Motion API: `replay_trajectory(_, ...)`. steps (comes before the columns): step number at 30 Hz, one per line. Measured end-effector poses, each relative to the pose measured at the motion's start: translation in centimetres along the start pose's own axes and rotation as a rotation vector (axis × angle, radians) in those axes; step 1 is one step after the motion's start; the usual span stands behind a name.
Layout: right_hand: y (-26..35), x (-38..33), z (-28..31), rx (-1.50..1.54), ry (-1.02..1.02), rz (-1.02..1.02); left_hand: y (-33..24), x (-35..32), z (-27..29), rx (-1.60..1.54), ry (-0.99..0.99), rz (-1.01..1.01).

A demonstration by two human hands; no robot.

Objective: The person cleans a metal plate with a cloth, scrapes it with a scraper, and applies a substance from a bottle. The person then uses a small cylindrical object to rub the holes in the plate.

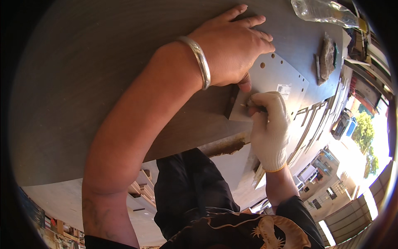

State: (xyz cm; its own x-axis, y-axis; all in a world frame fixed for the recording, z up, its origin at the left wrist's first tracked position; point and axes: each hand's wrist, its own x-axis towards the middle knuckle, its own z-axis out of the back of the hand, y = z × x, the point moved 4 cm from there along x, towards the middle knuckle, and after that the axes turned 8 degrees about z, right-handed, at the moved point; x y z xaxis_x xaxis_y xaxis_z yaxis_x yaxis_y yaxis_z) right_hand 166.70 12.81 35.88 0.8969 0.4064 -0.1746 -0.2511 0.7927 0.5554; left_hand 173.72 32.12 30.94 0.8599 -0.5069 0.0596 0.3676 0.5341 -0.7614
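My left hand [234, 45], bare with a silver bangle on the wrist, lies flat with fingers spread on a grey metal plate [275, 74] that has several small holes. The plate rests on a dark wooden tabletop [91, 74]. My right hand [269, 124] wears a white knit glove and pinches a thin pencil-like tool [247, 106] whose tip touches the plate's near edge, just below my left thumb. A small white label [284, 90] sits on the plate beside the gloved fingers.
A crumpled clear plastic bottle [323, 11] lies at the far right of the table. A dark rag [326, 58] sits near the table's right edge. Stacked boards and frames [311, 124] stand beyond the edge. My dark trousers [186, 191] show below.
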Motion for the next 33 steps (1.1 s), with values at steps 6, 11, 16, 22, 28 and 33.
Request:
replay_trajectory(6,0.1,-0.2,0.4,0.065,0.046,-0.029,0.0,-0.1,0.0,0.006,-0.006,-0.008)
replay_trajectory(11,0.7,0.0,0.4,-0.029,0.069,0.046,0.0,-0.2,0.3,-0.029,0.012,0.004)
replay_trajectory(16,1.1,0.3,0.5,-0.141,0.089,0.106,-0.1,-0.1,0.2,-0.030,0.000,0.002)
replay_trajectory(22,1.5,0.5,0.3,-0.222,0.102,0.066,-0.1,0.0,-0.1,0.000,-0.015,0.001)
replay_trajectory(28,1.0,0.3,0.0,-0.182,0.023,0.072,-0.1,0.1,0.0,0.010,0.005,0.001)
replay_trajectory(33,0.1,-0.4,0.2,-0.027,-0.008,-0.002,-0.1,0.0,-0.1,0.014,0.011,0.003)
